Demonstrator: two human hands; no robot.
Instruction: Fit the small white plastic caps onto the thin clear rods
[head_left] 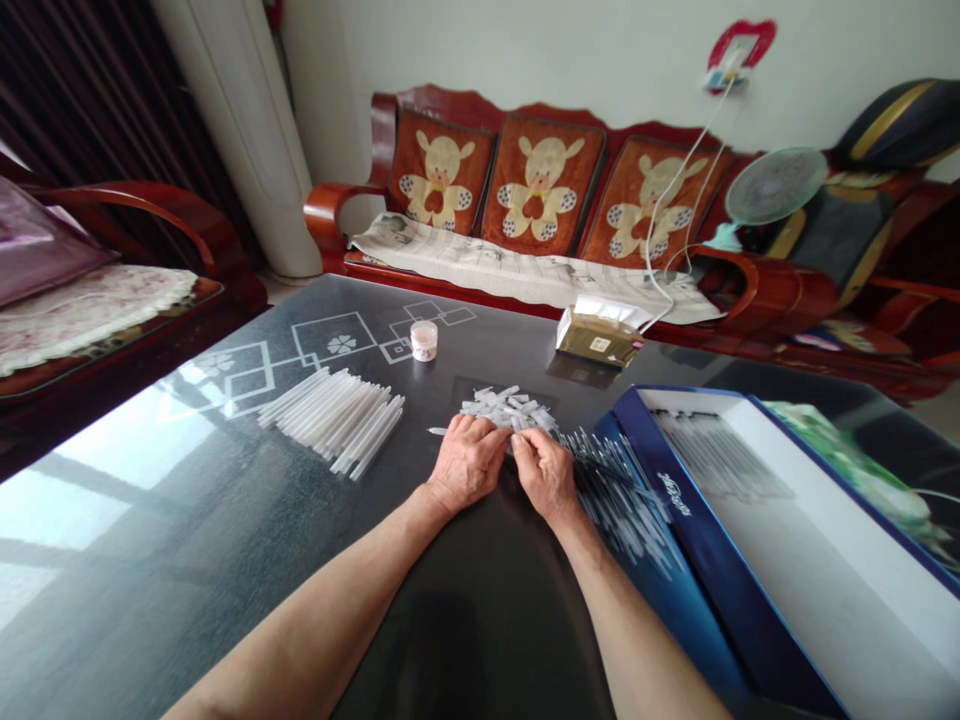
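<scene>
My left hand [469, 462] is closed, its fingers curled around a slim white pen; the pen's pointed end [436, 431] sticks out to the left and the rest is hidden. Close against it, my right hand [545, 474] is pinched at the pen's other end, and whatever small piece it grips is hidden by the fingers. Just beyond both hands lies a heap of short whitish plastic pieces [511, 404]. White pen barrels [337, 420] are spread in a row to the left. Thin clear pen refills with dark tips [626, 500] lie to the right of my right hand.
A blue box with a white inside [795, 520] takes up the table's right side, with a row of pens or refills [720, 455] in it. A small round tub [424, 341] and a tissue pack [600, 333] stand farther back. Beyond the dark table [300, 560] is a wooden sofa [330, 215].
</scene>
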